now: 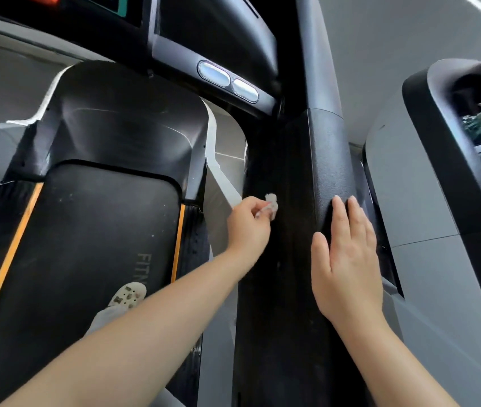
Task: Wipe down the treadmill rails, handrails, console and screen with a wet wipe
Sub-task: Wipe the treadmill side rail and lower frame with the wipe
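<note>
1. The left hand (248, 227) is closing its fingers around a small, crumpled wet wipe (271, 204) and is pressing it against the inner side of the wide black handrail (301, 230).
2. The wipe is sticking out a little above the fingertips, touching the dark surface of the handrail.
3. The right hand (348, 259) is lying flat and open on top of the same handrail, fingers straight and together, and it is holding nothing.
4. The two hands are resting near each other, the handrail between them; both forearms are bare.
5. To the left of the handrail, the black running belt (98, 245) is lying with two orange stripes along its sides; some letters on it are showing only in part.
6. One light shoe (127, 295) with small dark marks is standing on the belt, below the left forearm.
7. Above, the dark console (215, 33) is hanging over the belt, and two oval silver pads (227, 81) are sitting side by side on the bar under it.
8. At the top left corner, a piece of the screen (107, 4) is showing, cut by the edge.
9. On the right, a second grey and black machine (427, 183) is standing just beside the handrail.
</note>
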`<state>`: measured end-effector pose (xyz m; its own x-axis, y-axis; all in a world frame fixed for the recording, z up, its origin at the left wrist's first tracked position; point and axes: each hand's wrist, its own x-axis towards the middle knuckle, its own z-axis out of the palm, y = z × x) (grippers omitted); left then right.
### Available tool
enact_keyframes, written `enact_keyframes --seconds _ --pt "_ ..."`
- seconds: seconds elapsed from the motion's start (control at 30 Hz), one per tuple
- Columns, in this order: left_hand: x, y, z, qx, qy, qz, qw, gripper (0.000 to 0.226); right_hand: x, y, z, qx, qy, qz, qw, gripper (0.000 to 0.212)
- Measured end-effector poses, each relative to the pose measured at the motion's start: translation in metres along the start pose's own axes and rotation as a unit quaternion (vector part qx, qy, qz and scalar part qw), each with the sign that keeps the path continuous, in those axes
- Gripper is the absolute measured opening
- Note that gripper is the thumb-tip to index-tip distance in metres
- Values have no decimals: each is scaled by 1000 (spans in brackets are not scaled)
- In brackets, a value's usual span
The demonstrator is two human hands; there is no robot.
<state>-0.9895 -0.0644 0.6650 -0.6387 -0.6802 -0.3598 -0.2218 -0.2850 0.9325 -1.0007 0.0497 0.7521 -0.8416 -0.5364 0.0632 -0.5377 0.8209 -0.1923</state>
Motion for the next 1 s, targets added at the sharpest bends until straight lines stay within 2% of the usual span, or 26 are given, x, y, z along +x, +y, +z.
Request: enact_keyframes --seconds 0.1,0.27,0.33,0.4,0.43,0.6,0.73,0.9,1.0 --pt "18 7 -1 -4 9 -39 999 15 -1 0 0 3 -4 3 1000 79" --pt "4 8 2 30 -6 51 998 14 1 0 -1 -1 -4 4 1000 76" --pt "25 4 -4 85 -1 3 996 16 1 0 -3 4 -19 11 1000 70" --pt "39 -1 -18 98 -9 -91 991 15 -1 0 -6 19 -26 20 999 68" --pt "38 -8 -23 98 -13 -110 989 14 -1 -1 -7 28 -25 19 999 67" --pt "-12 -40 -17 31 -8 -108 994 16 0 -1 -7 42 -15 20 999 62" --pt "-38 -47 -18 37 -8 -77 996 22 -1 1 -7 39 -22 21 999 52" --pt "-80 -31 -15 45 -21 22 999 13 -1 0 -5 31 -13 17 999 67" --pt "-62 -33 -14 34 -8 -22 999 20 -1 -1 -4 25 -13 15 999 67"
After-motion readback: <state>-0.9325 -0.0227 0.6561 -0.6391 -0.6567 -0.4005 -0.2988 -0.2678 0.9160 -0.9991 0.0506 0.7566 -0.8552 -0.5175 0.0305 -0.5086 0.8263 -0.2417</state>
